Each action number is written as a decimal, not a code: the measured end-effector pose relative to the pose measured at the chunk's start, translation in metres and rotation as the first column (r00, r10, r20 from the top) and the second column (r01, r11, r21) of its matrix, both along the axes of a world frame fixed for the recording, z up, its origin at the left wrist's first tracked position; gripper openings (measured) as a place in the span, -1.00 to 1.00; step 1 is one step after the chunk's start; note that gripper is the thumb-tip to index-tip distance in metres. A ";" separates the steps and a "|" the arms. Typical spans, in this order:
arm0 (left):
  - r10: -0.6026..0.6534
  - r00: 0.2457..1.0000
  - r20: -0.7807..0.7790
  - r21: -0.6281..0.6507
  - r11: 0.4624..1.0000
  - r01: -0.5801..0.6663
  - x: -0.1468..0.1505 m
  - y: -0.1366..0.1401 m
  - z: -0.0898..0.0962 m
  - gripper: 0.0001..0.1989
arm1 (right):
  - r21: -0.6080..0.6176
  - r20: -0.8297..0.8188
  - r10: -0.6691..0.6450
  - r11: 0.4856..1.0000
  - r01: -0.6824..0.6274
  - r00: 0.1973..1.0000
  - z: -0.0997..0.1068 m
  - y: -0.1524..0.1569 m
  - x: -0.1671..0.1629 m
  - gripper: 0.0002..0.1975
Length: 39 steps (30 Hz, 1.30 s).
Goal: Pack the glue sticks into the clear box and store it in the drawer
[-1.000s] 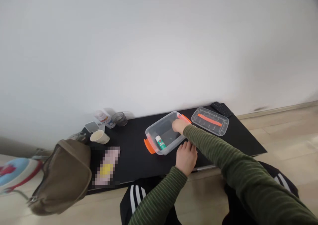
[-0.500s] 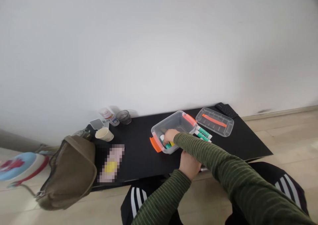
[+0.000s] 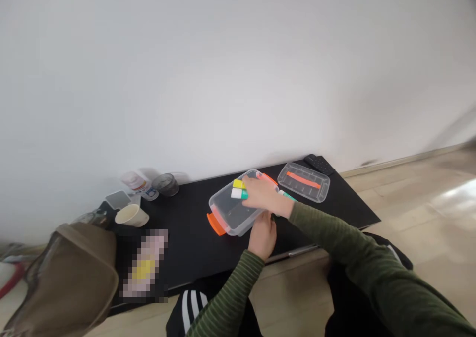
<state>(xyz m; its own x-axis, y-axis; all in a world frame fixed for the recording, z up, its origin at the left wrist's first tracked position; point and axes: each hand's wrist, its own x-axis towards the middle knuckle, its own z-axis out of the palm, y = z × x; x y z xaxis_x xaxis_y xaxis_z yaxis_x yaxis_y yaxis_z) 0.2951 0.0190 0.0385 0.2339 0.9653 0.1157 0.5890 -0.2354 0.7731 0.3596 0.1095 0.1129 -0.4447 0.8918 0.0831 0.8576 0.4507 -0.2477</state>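
My right hand (image 3: pixel 260 193) is closed around small tubes above the clear plastic box (image 3: pixel 243 225). A white-and-green tube end (image 3: pixel 238 193) and a yellow tube end (image 3: pixel 238 184) stick out to the left of its fingers. Against the box's near right side is my left hand (image 3: pixel 262 235), its fingers curled; what they grip is hidden. The box stands without its lid on the black table, an orange latch (image 3: pixel 215 224) folded out at its left end. Partly covered by my right arm, another green-and-white tube (image 3: pixel 287 196) lies right of the box.
The clear lid (image 3: pixel 304 191) with an orange handle lies to the right, by a black keypad-like object (image 3: pixel 322 165). At left stand a paper cup (image 3: pixel 132 215), a glass (image 3: pixel 165 184) and a white bottle (image 3: pixel 139 185). A brown bag (image 3: pixel 78 272) sits at the table's left end.
My right hand has lifted out of the box's left end and moved right with tubes in it. My left hand remains at the box's near side. The whole view has shifted.
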 end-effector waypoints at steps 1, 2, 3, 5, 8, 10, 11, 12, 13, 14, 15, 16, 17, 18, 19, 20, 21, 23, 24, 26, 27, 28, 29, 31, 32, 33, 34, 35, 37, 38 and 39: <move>0.002 0.985 0.171 -0.098 0.995 0.015 0.002 0.002 0.000 -0.74 | 0.024 -0.021 -0.010 1.000 0.010 1.000 0.006 -0.010 0.016 -0.45; 0.024 0.947 0.322 -0.203 0.978 0.044 0.004 0.005 0.001 -0.70 | 0.035 -0.047 -0.013 0.999 0.015 0.999 0.010 -0.021 0.032 -0.44; 0.059 0.900 0.432 -0.298 0.951 0.081 0.005 0.007 0.001 -0.60 | 0.039 -0.108 -0.004 0.999 0.008 0.994 0.010 -0.032 0.048 -0.44; 0.111 0.843 0.526 -0.412 0.901 0.138 0.009 0.010 0.003 -0.40 | 0.004 -0.150 0.010 1.000 -0.009 0.989 0.004 -0.049 0.077 -0.47; 0.084 0.912 0.400 -0.346 0.936 0.065 0.013 0.007 0.008 -0.33 | -0.055 -0.089 0.008 0.998 -0.013 0.996 -0.021 -0.064 0.107 -0.54; 0.051 0.984 0.168 -0.193 0.981 -0.018 0.018 0.003 0.011 -0.45 | -0.064 -0.034 0.008 0.998 -0.010 0.999 -0.040 -0.069 0.118 -0.58; 0.052 0.998 0.030 -0.130 0.990 -0.047 0.021 0.001 0.011 -0.51 | -0.066 -0.018 0.006 0.998 -0.007 1.000 -0.048 -0.071 0.120 -0.59; 0.055 0.993 -0.103 -0.093 0.994 -0.065 0.025 -0.001 0.012 -0.57 | -0.070 -0.010 0.001 0.998 -0.002 1.000 -0.055 -0.073 0.122 -0.58; 0.059 0.974 -0.221 -0.082 0.994 -0.079 0.029 -0.001 0.013 -0.60 | -0.077 -0.010 -0.009 0.997 0.008 1.000 -0.061 -0.075 0.122 -0.58; 0.064 0.947 -0.315 -0.085 0.992 -0.095 0.033 -0.002 0.013 -0.63 | -0.087 -0.014 -0.021 0.996 0.020 1.000 -0.065 -0.078 0.122 -0.58; 0.059 0.921 -0.385 -0.094 0.990 -0.102 0.036 -0.001 0.013 -0.65 | -0.095 -0.018 -0.031 0.995 0.029 0.999 -0.068 -0.080 0.123 -0.59; 0.051 0.901 -0.432 -0.097 0.990 -0.103 0.039 -0.001 0.014 -0.66 | -0.098 -0.019 -0.033 0.995 0.031 0.999 -0.069 -0.082 0.123 -0.59; 0.049 0.888 -0.457 -0.093 0.990 -0.103 0.041 0.000 0.015 -0.66 | -0.094 -0.015 -0.030 0.995 0.028 0.999 -0.069 -0.083 0.124 -0.61; 0.057 0.883 -0.466 -0.087 0.990 -0.110 0.041 0.001 0.016 -0.67 | -0.083 -0.008 -0.026 0.996 0.025 1.000 -0.068 -0.083 0.127 -0.62; 0.070 0.882 -0.467 -0.085 0.989 -0.124 0.041 0.002 0.018 -0.67 | -0.068 0.000 -0.030 0.997 0.030 1.000 -0.067 -0.082 0.130 -0.64; 0.090 0.880 -0.466 -0.084 0.986 -0.145 0.040 0.003 0.020 -0.67 | -0.053 0.008 -0.050 0.997 0.051 0.999 -0.066 -0.079 0.135 -0.66; 0.110 0.876 -0.470 -0.085 0.982 -0.169 0.038 0.004 0.021 -0.66 | -0.045 0.011 -0.090 0.995 0.091 0.996 -0.065 -0.075 0.141 -0.67; 0.125 0.852 -0.509 -0.084 0.978 -0.193 0.034 0.005 0.021 -0.64 | -0.071 -0.011 -0.234 0.970 0.233 0.972 -0.066 -0.061 0.156 -0.67; 0.105 0.831 -0.547 -0.080 0.981 -0.177 0.033 0.006 0.018 -0.63 | -0.106 -0.034 -0.322 0.943 0.317 0.946 -0.068 -0.053 0.163 -0.66; 0.019 0.770 -0.637 -0.071 0.994 -0.083 0.035 0.007 0.009 -0.60 | -0.188 -0.081 -0.463 0.877 0.442 0.883 -0.072 -0.036 0.174 -0.60; -0.034 0.735 -0.677 -0.071 0.997 -0.019 0.037 0.007 0.002 -0.59 | -0.219 -0.101 -0.502 0.853 0.473 0.859 -0.075 -0.028 0.177 -0.58; -0.080 0.703 -0.706 -0.073 0.997 0.041 0.041 0.008 -0.005 -0.59 | -0.238 -0.116 -0.523 0.840 0.487 0.844 -0.079 -0.020 0.178 -0.56; -0.113 0.679 -0.725 -0.074 0.993 0.087 0.044 0.009 -0.013 -0.59 | -0.249 -0.128 -0.531 0.835 0.491 0.838 -0.082 -0.014 0.178 -0.54; -0.137 0.652 -0.746 -0.071 0.989 0.126 0.052 0.012 -0.026 -0.62 | -0.260 -0.138 -0.534 0.832 0.490 0.834 -0.090 -0.006 0.173 -0.54; -0.133 0.643 -0.754 -0.068 0.990 0.125 0.054 0.013 -0.031 -0.63 | -0.267 -0.138 -0.535 0.831 0.489 0.834 -0.093 -0.003 0.170 -0.55; -0.124 0.635 -0.762 -0.064 0.991 0.116 0.056 0.015 -0.036 -0.64 | -0.272 -0.135 -0.535 0.829 0.488 0.834 -0.097 -0.001 0.166 -0.56; -0.110 0.627 -0.771 -0.058 0.993 0.103 0.057 0.016 -0.039 -0.65 | -0.275 -0.130 -0.531 0.831 0.484 0.838 -0.101 0.000 0.163 -0.57; -0.096 0.621 -0.778 -0.050 0.995 0.091 0.057 0.018 -0.042 -0.65 | -0.276 -0.127 -0.522 0.835 0.476 0.843 -0.104 0.001 0.161 -0.57; -0.068 0.613 -0.787 -0.026 0.997 0.076 0.056 0.019 -0.047 -0.66 | -0.263 -0.123 -0.504 0.847 0.461 0.855 -0.110 0.003 0.157 -0.56; -0.054 0.612 -0.789 -0.013 0.997 0.071 0.056 0.020 -0.049 -0.66 | -0.251 -0.122 -0.494 0.855 0.455 0.861 -0.113 0.003 0.156 -0.54; -0.042 0.611 -0.790 -0.001 0.998 0.067 0.055 0.021 -0.051 -0.66 | -0.235 -0.122 -0.485 0.862 0.449 0.866 -0.115 0.004 0.156 -0.53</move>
<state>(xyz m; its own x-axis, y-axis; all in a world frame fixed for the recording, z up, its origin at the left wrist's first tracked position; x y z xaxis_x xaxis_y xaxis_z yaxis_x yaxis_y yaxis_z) 0.3499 0.0397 -0.0120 0.2990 0.9473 -0.1147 0.9539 -0.3001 0.0082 0.5153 0.1136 -0.0026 0.0338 0.9966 -0.0757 0.8911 -0.0644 -0.4493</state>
